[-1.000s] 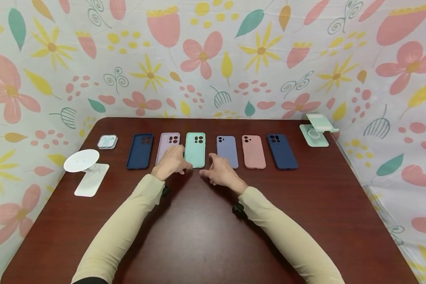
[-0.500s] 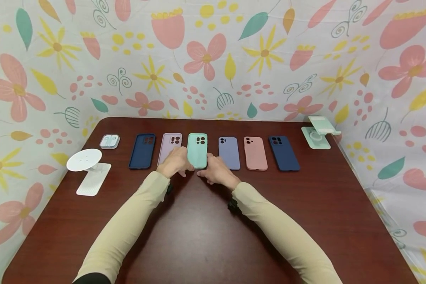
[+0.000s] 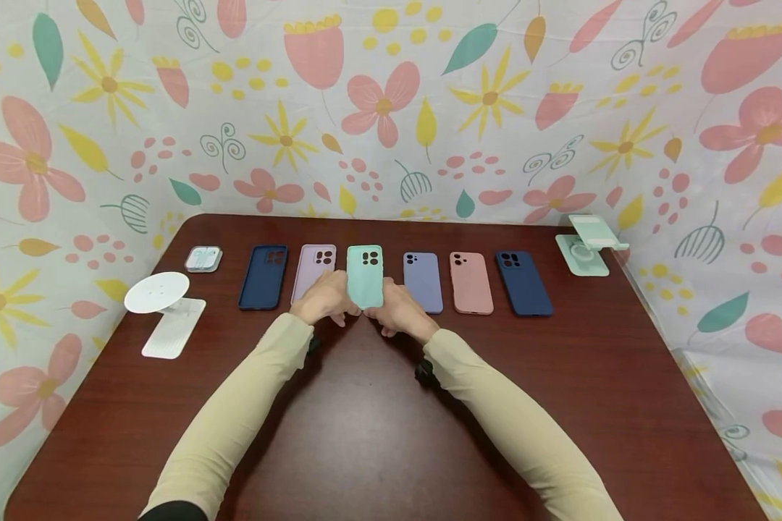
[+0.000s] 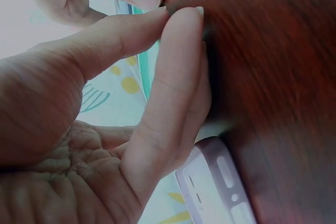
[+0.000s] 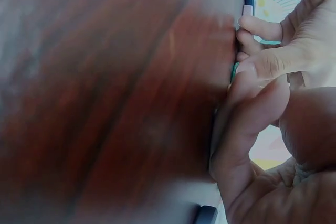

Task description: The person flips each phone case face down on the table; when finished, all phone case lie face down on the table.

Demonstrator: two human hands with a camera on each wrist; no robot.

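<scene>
A mint green phone case (image 3: 365,273) with a camera cutout lies in the middle of a row of cases. My left hand (image 3: 326,295) grips its lower left edge, and my right hand (image 3: 396,304) holds the lower right edge. In the left wrist view, a strip of the mint case (image 4: 146,72) shows behind the left thumb and fingers (image 4: 178,66). The right wrist view shows only a sliver of it by the fingertips. Beside the left hand is a lilac case (image 3: 313,268), partly covered; a periwinkle case (image 3: 423,282) lies just right of the right hand.
A navy case (image 3: 263,278) lies at the row's left end. To the right are a pink case (image 3: 471,284) and another navy case (image 3: 524,284). A white stand (image 3: 173,329) and boxed earphones (image 3: 203,259) stand left; a pale green stand (image 3: 583,253) stands back right.
My right hand has moved left, from beside the periwinkle case to the mint case. My left hand has closed in on the mint case's left edge. The head view has shifted slightly.
</scene>
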